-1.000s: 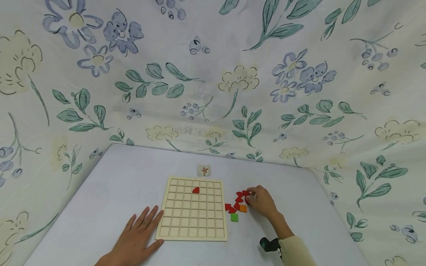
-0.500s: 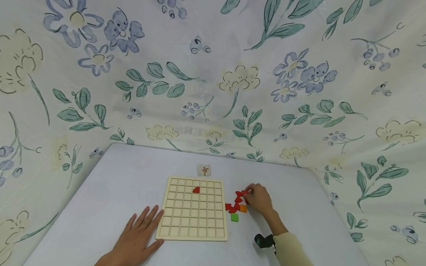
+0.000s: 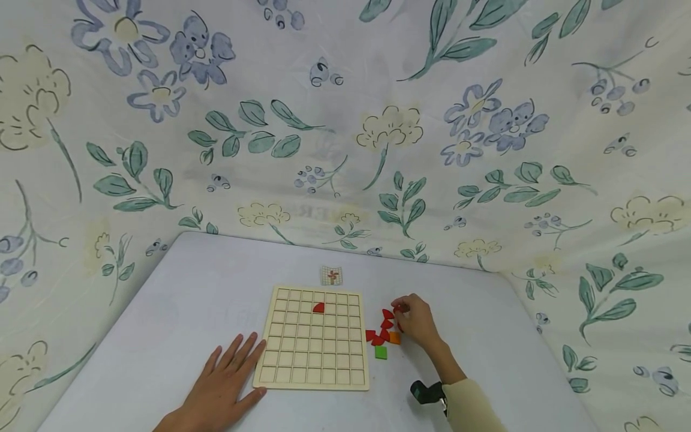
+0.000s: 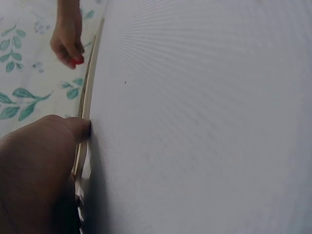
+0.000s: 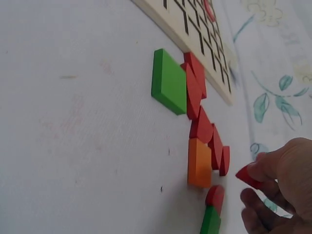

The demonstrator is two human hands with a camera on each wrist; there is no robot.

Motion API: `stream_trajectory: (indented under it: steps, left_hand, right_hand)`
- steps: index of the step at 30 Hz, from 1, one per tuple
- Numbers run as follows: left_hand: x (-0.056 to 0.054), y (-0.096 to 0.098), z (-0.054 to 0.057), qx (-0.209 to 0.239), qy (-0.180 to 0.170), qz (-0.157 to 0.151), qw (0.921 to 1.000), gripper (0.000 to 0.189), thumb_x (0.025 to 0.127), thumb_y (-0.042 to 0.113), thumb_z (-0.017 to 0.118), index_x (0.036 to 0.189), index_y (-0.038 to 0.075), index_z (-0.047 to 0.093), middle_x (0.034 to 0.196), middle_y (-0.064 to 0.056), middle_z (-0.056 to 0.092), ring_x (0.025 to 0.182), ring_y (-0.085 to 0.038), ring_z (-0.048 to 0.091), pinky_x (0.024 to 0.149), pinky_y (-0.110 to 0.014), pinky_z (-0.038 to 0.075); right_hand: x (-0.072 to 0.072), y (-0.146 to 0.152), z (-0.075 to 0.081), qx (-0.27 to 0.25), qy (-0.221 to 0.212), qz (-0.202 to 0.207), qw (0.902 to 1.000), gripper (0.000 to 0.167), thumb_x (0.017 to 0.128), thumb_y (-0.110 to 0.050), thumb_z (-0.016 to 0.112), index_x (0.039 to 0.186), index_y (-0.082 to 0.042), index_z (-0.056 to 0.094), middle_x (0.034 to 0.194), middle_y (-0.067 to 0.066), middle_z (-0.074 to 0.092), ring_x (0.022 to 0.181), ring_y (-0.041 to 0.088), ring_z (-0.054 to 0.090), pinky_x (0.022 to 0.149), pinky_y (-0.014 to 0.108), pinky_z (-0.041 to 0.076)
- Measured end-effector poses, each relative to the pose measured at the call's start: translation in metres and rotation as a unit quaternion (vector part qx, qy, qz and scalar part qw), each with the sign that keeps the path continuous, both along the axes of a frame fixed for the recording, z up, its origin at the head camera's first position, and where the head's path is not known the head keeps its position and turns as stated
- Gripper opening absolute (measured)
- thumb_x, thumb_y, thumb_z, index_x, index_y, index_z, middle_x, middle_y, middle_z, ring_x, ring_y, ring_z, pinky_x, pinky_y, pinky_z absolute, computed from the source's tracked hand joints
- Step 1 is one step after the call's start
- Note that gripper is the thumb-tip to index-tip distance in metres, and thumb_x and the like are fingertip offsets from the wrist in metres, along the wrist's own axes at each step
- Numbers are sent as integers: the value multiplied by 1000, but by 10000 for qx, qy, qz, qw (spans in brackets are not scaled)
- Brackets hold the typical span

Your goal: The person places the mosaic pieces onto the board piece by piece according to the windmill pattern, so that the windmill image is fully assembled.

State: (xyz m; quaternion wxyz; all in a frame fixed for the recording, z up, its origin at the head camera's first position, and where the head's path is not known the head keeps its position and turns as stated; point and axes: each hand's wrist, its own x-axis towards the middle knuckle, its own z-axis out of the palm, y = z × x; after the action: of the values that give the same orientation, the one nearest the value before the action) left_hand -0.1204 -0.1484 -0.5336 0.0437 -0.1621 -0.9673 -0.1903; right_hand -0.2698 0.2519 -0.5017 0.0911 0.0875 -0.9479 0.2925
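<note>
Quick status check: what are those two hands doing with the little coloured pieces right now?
Left hand flat, fingers straight, touching the grid board's edge. Right hand pinching a red piece, just off the table. Loose pieces beside board. Nothing blocking.

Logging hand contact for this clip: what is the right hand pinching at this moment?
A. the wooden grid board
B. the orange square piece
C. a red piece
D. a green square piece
C: the right hand pinches a red piece at its fingertips, lifted off the table; the orange square and green square lie untouched, and the grid board is beside the left hand.
</note>
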Motion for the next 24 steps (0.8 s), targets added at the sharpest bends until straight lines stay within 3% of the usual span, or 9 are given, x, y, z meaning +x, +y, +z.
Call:
stream_trajectory:
  steps: [5, 11, 24]
  left_hand:
    - [0, 0, 0, 20, -16, -15, 10000, 80, 91, 59, 58, 152, 11, 38, 159, -11, 27, 146, -35, 16, 112, -60, 11]
    - [0, 1, 1, -24, -85, 12, 10000, 81, 91, 59, 58, 152, 11, 38, 160, -10, 27, 147, -34, 16, 112, -60, 10]
    - [1, 1, 3, 14, -82, 15, 10000, 80, 91, 59, 58, 153, 12, 37, 160, -10, 25, 147, -34, 15, 113, -58, 9]
  right_hand:
    - [0, -12, 3, -281, 15, 140, 9995, 17, 86, 6, 69, 100, -3, 73, 90, 4, 57, 82, 20, 58, 78, 34, 56]
    - [-3, -36, 8, -340, -165, 413, 9984, 22, 87, 1, 70, 108, -6, 70, 94, 2, 64, 81, 18, 56, 75, 30, 55]
    - [-6, -75, 9, -752, -230, 1438, 9865, 21, 86, 3, 73, 106, -1, 69, 90, 4, 63, 80, 15, 62, 74, 29, 55]
